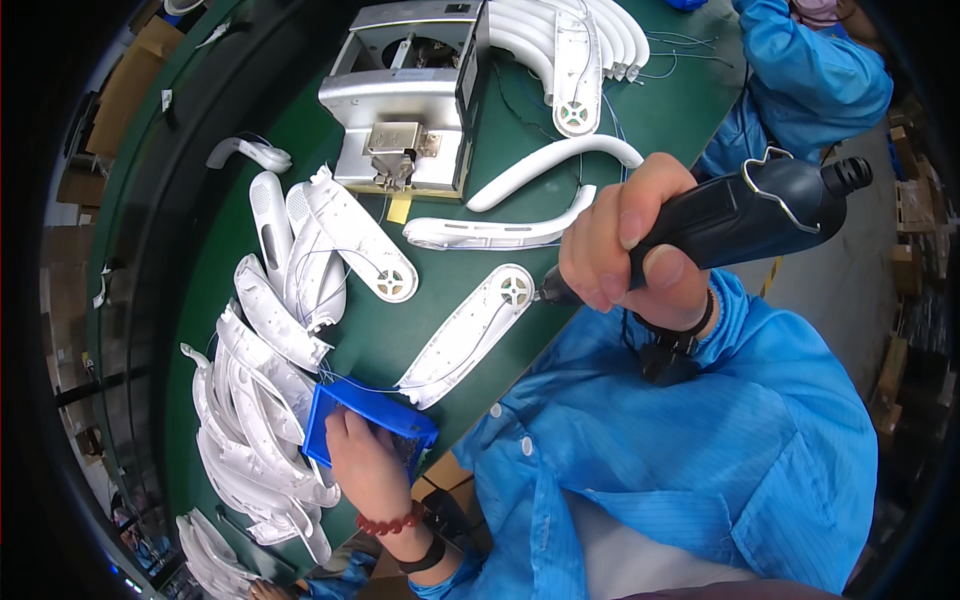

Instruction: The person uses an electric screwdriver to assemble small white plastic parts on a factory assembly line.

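My right hand is wrapped round a black electric screwdriver with a wire hanging loop. The driver's tip points left, close to the round green-and-white end of a long white plastic shell lying on the table. A thin wire runs along that shell. Over on the left, my left hand reaches into a blue bin of small dark pieces, too small to make out. Its fingers are bent and close together, with the tips hidden, so what they pinch does not show.
White curved shells are heaped along the left of the green table. A metal machine stands at the back. Curved white pieces with wires lie beside it. A person in a blue sleeve is at far right.
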Demonstrator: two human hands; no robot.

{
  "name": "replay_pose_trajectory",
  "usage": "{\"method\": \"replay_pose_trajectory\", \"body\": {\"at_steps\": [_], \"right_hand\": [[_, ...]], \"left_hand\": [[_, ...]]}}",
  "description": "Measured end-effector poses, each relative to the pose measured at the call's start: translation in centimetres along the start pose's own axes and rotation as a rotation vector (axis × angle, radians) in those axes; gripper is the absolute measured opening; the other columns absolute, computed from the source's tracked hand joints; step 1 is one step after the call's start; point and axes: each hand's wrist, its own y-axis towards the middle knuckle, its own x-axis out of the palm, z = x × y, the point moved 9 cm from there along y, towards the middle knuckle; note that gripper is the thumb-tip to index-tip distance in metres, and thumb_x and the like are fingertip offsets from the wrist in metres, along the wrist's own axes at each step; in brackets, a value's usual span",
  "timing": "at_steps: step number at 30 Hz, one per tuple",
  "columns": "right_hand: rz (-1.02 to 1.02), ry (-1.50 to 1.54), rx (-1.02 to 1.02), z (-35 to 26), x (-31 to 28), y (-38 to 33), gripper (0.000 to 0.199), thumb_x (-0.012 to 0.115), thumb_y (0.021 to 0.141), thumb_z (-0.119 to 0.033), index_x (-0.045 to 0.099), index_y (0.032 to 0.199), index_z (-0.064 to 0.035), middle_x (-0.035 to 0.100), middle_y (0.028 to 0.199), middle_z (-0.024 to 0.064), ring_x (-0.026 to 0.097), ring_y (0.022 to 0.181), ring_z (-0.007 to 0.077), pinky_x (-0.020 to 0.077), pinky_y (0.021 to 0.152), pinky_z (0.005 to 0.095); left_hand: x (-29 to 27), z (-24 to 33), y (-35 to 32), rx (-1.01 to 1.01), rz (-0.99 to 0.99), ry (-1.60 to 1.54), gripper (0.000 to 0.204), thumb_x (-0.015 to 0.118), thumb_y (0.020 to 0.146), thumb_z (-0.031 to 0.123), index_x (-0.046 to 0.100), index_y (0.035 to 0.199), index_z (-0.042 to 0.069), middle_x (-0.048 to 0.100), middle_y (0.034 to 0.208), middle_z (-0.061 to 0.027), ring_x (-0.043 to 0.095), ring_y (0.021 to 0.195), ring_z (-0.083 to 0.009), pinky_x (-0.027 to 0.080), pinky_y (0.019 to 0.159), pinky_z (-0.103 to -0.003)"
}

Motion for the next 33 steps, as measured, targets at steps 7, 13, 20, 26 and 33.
{"method": "replay_pose_trajectory", "body": {"at_steps": [7, 13, 20, 26, 33], "right_hand": [[0.024, -0.030, -0.004, -0.8, -0.5, 0.3, 0.030, 0.061, 0.095, -0.030, 0.042, 0.098, -0.0066, 0.053, 0.065, 0.0048, 0.052, 0.052, 0.0146, 0.0431, 0.049, 0.0287], [0.012, -0.011, 0.013, -0.3, -0.1, 0.6, 0.031, 0.060, 0.095, -0.032, 0.042, 0.097, -0.0069, 0.052, 0.064, 0.0043, 0.052, 0.051, 0.0142, 0.0429, 0.049, 0.0282], [0.006, 0.042, 0.025, -0.9, 1.0, 1.2, 0.030, 0.061, 0.094, -0.031, 0.042, 0.098, -0.0078, 0.053, 0.066, 0.0037, 0.052, 0.051, 0.0149, 0.0433, 0.048, 0.0280], [-0.153, 0.346, 0.041, -0.9, 5.5, 1.1, 0.026, 0.062, 0.093, -0.025, 0.043, 0.099, -0.0078, 0.056, 0.069, 0.0041, 0.056, 0.054, 0.0154, 0.0480, 0.050, 0.0289], [-0.136, 0.360, 0.061, -0.6, 5.0, 0.6, 0.026, 0.062, 0.092, -0.023, 0.043, 0.100, -0.0070, 0.058, 0.069, 0.0050, 0.058, 0.055, 0.0160, 0.0482, 0.052, 0.0295]], "left_hand": [[0.6, -0.2, 0.4, 0.018, -0.037, 0.068, 0.014, 0.061, 0.079, 0.005, 0.064, 0.091, -0.001, 0.059, 0.085, -0.0157, 0.058, 0.081, -0.0361, 0.046, 0.072, -0.044], [-1.2, -1.4, -0.8, -0.029, 0.077, 0.073, 0.012, 0.060, 0.084, 0.006, 0.067, 0.091, -0.001, 0.063, 0.086, -0.0156, 0.061, 0.078, -0.0353, 0.048, 0.071, -0.041], [-6.2, 2.1, -2.4, 0.008, 0.407, -0.371, 0.004, 0.063, 0.083, -0.004, 0.066, 0.086, -0.003, 0.065, 0.085, -0.0139, 0.062, 0.077, -0.0264, 0.049, 0.071, -0.034], [-1.8, 11.0, -1.0, 0.207, -0.044, -1.019, 0.016, 0.070, 0.073, -0.011, 0.067, 0.086, -0.001, 0.063, 0.084, -0.0096, 0.059, 0.073, -0.0143, 0.046, 0.064, -0.024], [0.7, 10.5, -0.8, 0.043, -0.130, -1.159, 0.019, 0.074, 0.073, -0.009, 0.067, 0.088, 0.000, 0.064, 0.086, -0.0091, 0.060, 0.068, -0.0137, 0.047, 0.060, -0.024]]}}
